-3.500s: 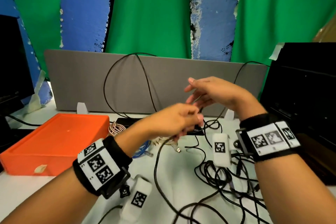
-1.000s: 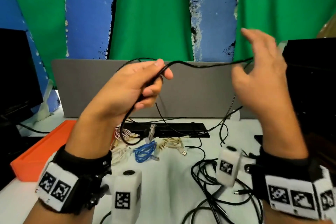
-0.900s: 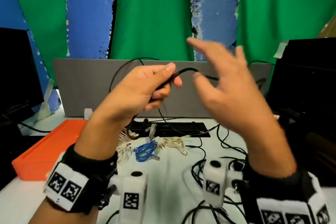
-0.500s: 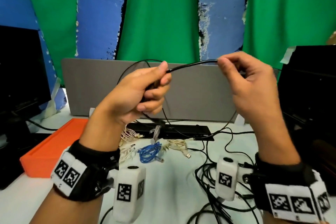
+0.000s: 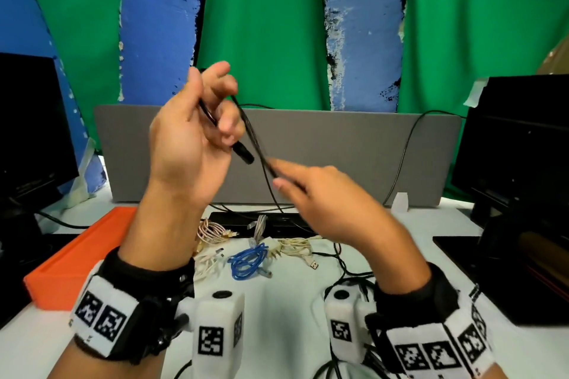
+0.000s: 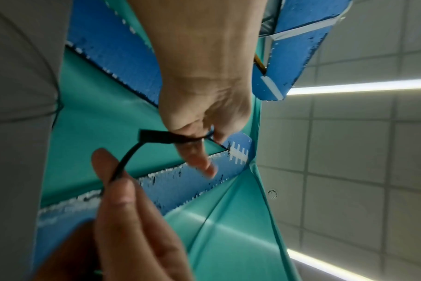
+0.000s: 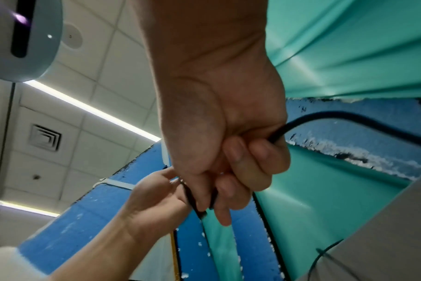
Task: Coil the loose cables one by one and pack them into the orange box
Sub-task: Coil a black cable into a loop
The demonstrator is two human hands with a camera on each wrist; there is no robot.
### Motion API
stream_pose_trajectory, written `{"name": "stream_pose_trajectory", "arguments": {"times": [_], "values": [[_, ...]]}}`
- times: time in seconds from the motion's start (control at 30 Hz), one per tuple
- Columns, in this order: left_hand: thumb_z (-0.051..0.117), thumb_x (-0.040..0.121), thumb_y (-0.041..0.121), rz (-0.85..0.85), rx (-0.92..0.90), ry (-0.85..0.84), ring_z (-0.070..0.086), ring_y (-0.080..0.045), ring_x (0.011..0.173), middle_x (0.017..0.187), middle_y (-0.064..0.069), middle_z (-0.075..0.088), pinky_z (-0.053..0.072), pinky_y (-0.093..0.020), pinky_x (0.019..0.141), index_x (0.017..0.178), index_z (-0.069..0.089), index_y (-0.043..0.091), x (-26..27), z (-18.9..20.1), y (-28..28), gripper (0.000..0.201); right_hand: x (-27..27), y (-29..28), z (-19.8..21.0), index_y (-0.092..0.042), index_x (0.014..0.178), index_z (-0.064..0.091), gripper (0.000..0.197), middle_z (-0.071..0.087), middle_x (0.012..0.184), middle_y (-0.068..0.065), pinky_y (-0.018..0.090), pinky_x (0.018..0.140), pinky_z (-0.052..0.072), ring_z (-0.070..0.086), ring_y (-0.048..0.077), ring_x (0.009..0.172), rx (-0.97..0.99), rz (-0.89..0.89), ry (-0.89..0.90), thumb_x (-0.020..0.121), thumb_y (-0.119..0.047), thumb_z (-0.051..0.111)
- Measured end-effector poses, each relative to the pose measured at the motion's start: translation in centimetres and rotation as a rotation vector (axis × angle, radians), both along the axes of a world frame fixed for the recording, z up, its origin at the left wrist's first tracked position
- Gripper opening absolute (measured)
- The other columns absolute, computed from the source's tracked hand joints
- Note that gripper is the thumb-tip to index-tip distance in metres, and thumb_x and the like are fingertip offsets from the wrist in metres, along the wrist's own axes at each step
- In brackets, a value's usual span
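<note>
At the centre of the head view, raised above the desk, the left hand (image 5: 191, 144) has its fingers curled round a black cable (image 5: 255, 138), the plug end (image 5: 243, 154) sticking out below the knuckles toward the middle of the frame. The right hand (image 5: 326, 197), lower and to the right, pinches the same cable a little further along between thumb and curled fingers; the right wrist view shows the strand running out past its knuckles and arching away to the upper right. From that pinch the cable drops to the desk and appears to run into the black tangle (image 5: 348, 274) at the lower right, though where it ends cannot be told. The orange box (image 5: 80, 258) sits at the lower left edge with its lid on, well apart from both hands. Near the middle of the desk lie a blue cable (image 5: 249, 261), a beige cable (image 5: 295, 248) and a braided coil (image 5: 212, 229), all bundled but outside the box. The black cable looks light, limp and fairly smooth, so it should bend into loops readily yet spring open if released. I would judge the best hold to be just behind the plug for the anchoring hand, with the other sliding along the strand to feed each loop. The trailing length may snag in the tangle as it is drawn up.
</note>
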State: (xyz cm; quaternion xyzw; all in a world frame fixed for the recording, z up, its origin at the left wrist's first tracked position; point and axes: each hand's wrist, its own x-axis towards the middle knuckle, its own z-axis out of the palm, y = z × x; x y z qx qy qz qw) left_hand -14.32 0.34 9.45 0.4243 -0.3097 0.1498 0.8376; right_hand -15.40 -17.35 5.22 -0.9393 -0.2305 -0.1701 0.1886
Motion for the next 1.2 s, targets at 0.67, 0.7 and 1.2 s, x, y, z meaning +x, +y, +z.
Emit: {"name": "stream_pose_trajectory", "arguments": {"times": [0.67,0.7,1.2], "values": [[0.027,0.105,0.029,-0.751,0.17,-0.116,0.055,-0.015,0.037,0.042,0.003,0.03,0.057,-0.039,0.075,0.09,0.049,0.01,-2.2,-0.6,-1.5,0.033,-2.5,-1.6,3.1,-0.032,0.102,0.063,0.015,0.05,0.064,-0.019,0.012,0.054,0.033,0.041,-0.003,0.054,0.84,0.416,-0.278,0.103,-0.024,0.05],[0.025,0.107,0.028,-0.801,0.046,-0.124,0.063,-0.018,0.047,0.042,0.0,0.035,0.055,-0.043,0.089,0.095,0.05,0.006,-2.2,-0.4,-1.5,0.035,-2.1,-1.5,2.8,-0.035,0.106,0.064,0.017,0.049,0.063,-0.018,0.015,0.054,0.033,0.04,-0.002,0.054,0.815,0.366,-0.27,0.103,-0.027,0.048],[0.036,0.107,0.027,0.514,0.992,-0.204,0.071,-0.025,0.065,0.096,0.004,0.074,0.06,-0.042,0.066,0.114,0.051,0.012,0.2,-1.3,-0.2,0.023,-3.2,0.7,1.5,-0.02,0.087,0.06,0.009,0.065,0.073,-0.001,0.04,0.069,0.05,0.058,0.016,0.067,0.064,0.286,0.011,0.094,-0.024,0.056]]}}
